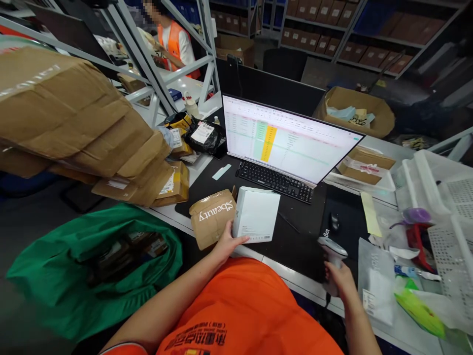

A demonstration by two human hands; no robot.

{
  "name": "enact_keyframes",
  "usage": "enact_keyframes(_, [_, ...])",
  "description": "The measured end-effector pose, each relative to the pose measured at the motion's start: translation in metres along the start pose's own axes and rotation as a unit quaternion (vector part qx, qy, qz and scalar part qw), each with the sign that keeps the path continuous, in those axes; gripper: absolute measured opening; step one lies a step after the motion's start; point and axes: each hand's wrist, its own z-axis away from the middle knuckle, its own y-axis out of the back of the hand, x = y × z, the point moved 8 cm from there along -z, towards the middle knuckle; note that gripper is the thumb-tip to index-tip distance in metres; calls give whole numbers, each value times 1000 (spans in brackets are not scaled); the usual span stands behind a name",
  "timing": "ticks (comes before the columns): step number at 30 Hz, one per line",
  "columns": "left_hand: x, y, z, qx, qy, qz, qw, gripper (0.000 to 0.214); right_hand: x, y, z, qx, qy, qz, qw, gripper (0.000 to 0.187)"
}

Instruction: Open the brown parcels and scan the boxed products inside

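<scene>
My left hand (229, 242) grips the lower left corner of a white product box (257, 215), its thumb across the printed front. Just left of that box, a brown cardboard carton (213, 218) with "Sbeauty" lettering lies on the black desk mat (295, 219), close against my fingers. Over at the right, my right hand (338, 277) is wrapped round the handle of a grey barcode scanner (333, 248), its head tilted up above the mat's front edge. A cable hangs below the scanner's handle.
A monitor (288, 135) with a spreadsheet stands behind a black keyboard (275, 181). The mouse (334, 222) sits near the scanner. Stacked cartons (74, 113) lean in at left above a green sack (148, 281) of parcels. White bins (453, 231) crowd the right; a co-worker (175, 44) is behind.
</scene>
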Motion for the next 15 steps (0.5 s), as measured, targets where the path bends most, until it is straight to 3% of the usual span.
enact_keyframes(4, [9, -5, 0, 25, -13, -12, 1000, 84, -70, -58, 43, -181, 90, 38, 979, 37])
enact_keyframes(8, [13, -10, 2, 46, -7, -1, 999, 86, -116, -73, 79, -239, 145, 81, 957, 27])
enact_keyframes(11, [13, -11, 3, 54, -11, 1, 998, 90, -115, -70, 74, -238, 158, 71, 956, 28])
enact_keyframes(15, [10, -9, 2, 72, -13, -10, 997, 89, -67, -52, 26, -149, 96, 32, 984, 38])
